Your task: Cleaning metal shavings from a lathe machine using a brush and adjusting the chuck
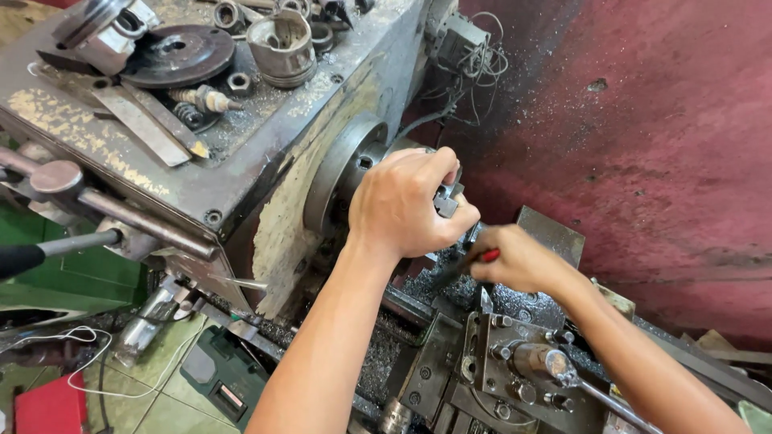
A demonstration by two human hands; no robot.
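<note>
Left hand (406,205) wraps the chuck (354,173); we brace it firmly | right hand (519,257) grips a red-handled tool (474,261); we keep it square, clear of the toolpost (523,362)

Both arms are bare from the lower edge of the view up to the wrists, with no sleeve, glove, watch or ring showing on the left hand (404,205) or the right hand (519,259), and short, unpainted nails.
</note>
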